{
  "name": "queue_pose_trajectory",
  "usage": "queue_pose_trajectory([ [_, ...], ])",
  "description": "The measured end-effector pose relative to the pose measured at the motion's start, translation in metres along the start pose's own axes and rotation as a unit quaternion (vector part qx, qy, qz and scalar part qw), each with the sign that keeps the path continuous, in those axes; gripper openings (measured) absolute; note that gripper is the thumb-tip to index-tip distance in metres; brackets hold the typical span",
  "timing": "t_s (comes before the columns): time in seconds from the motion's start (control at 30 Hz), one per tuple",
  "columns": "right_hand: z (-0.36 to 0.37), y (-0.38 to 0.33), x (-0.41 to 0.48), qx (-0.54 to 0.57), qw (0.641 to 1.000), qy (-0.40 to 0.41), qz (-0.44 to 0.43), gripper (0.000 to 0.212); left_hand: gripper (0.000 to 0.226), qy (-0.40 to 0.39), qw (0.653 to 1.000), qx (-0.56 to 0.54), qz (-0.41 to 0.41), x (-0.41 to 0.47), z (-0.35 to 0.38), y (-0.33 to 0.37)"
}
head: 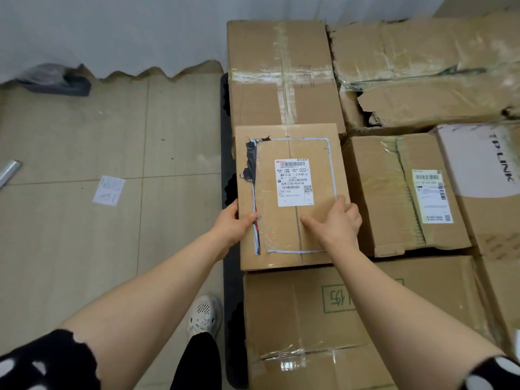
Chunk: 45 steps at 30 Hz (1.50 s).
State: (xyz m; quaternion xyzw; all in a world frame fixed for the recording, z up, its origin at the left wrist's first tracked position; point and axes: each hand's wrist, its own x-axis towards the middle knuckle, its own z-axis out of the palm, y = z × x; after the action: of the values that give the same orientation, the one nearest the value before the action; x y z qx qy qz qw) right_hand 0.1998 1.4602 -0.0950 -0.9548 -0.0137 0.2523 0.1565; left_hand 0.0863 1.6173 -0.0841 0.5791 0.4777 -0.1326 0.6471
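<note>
A flat cardboard parcel (pixel 289 153) with a white shipping label (pixel 294 182) and torn tape along its left side lies on top of a stack of boxes. My left hand (pixel 232 223) grips the parcel's left edge, thumb on top and fingers round the side. My right hand (pixel 336 220) rests on the parcel's top near its right edge, thumb stretched left across the surface, fingers bent over the right side.
Larger taped cartons surround the parcel: one behind (pixel 281 74), one in front (pixel 351 319), a labelled one to the right (pixel 394 192), a TP-LINK box (pixel 484 164) far right. Tiled floor (pixel 84 249) on the left holds a paper scrap (pixel 109 190). My shoe (pixel 204 315) stands beside the stack.
</note>
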Motion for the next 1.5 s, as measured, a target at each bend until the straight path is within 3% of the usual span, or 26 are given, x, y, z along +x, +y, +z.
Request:
queue_pose_trajectory([
  [0.2, -0.013, 0.002, -0.006, -0.070, 0.995, -0.070, -0.009, 0.101, 0.049, 0.023, 0.999, 0.044, -0.003, -0.010, 0.004, 0.009],
  [0.4, -0.044, 0.035, -0.044, -0.105, 0.987, -0.074, -0.095, 0.075, 0.072, 0.112, 0.981, 0.157, 0.009, -0.056, 0.017, 0.025],
  [0.53, -0.085, 0.064, -0.073, -0.115, 0.982, -0.105, -0.108, 0.066, 0.063, 0.141, 0.958, 0.247, 0.032, -0.106, 0.034, 0.042],
  [0.77, -0.207, 0.117, -0.120, -0.174, 0.968, -0.047, -0.172, 0.063, 0.053, 0.154, 0.913, 0.367, 0.093, -0.224, 0.088, 0.073],
  [0.93, -0.280, 0.159, -0.155, -0.125, 0.980, 0.001, -0.153, 0.063, 0.069, 0.144, 0.864, 0.459, 0.147, -0.300, 0.127, 0.092],
  [1.07, -0.314, 0.203, -0.203, -0.097, 0.984, 0.038, -0.145, 0.068, 0.069, 0.129, 0.811, 0.535, 0.199, -0.352, 0.158, 0.099],
  [1.3, -0.356, 0.321, -0.327, -0.067, 0.990, 0.109, -0.059, 0.068, 0.076, 0.038, 0.764, 0.562, 0.316, -0.457, 0.243, 0.073],
  [1.5, -0.374, 0.429, -0.431, -0.043, 0.988, 0.144, 0.020, 0.070, 0.078, -0.037, 0.671, 0.627, 0.394, -0.551, 0.337, 0.035],
])
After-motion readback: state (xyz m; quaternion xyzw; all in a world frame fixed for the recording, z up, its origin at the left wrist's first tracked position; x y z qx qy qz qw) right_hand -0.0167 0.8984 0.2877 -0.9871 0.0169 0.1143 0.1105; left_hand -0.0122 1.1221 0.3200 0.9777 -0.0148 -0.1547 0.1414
